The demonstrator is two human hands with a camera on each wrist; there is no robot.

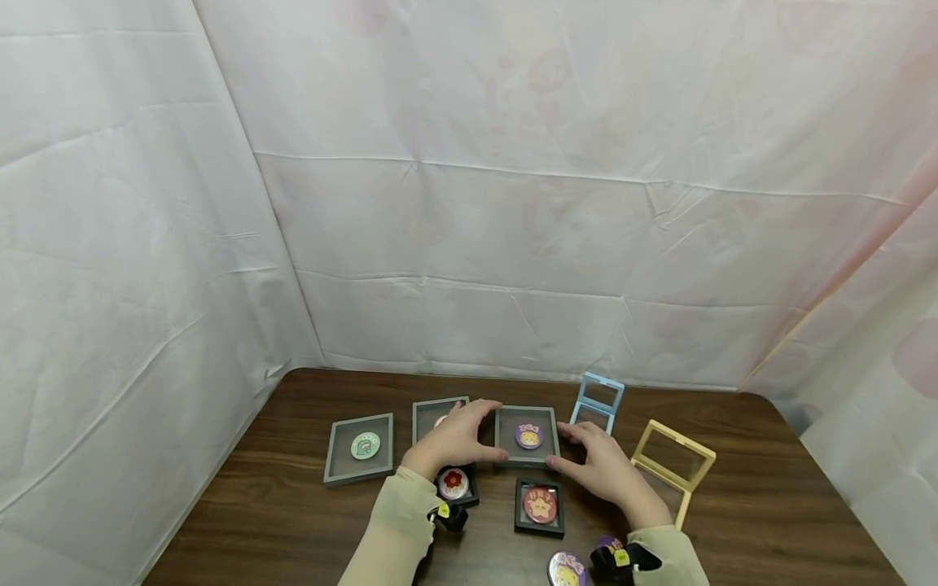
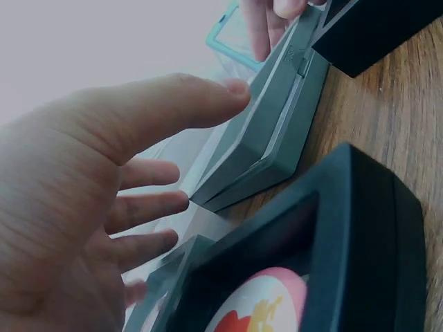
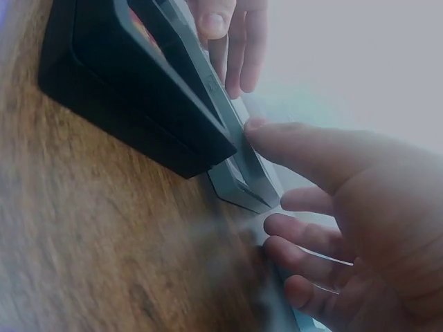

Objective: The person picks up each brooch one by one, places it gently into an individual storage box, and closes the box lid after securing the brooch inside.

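From where I stand, both hands flank a grey square frame with a clear window (image 1: 526,464), lying flat near the middle of the brown wood-grain counter's (image 1: 256,496) far edge. Inside shows a round purple badge with a yellow face (image 1: 528,436). The left hand (image 1: 458,439) is spread wide, thumb by the frame's left corner nearest the person, fingers (image 1: 487,404) reaching to the corner behind it. The right hand (image 1: 597,465) mirrors it along the opposite side, loosely spread with a broad gap between thumb and fingers. Neither hand is clenched or grasping; whether the tips actually touch the frame, I can't tell.

Just in front lies a small black square frame (image 1: 539,530) with a round red badge; another red badge, flower-patterned (image 1: 453,483), sits in black beneath the left wrist. Toward the counter's left edge is a grey frame with a green badge (image 1: 365,445). A light-blue hinged frame (image 1: 602,381) stands open by the far edge, a yellow one (image 1: 682,439) farther right.
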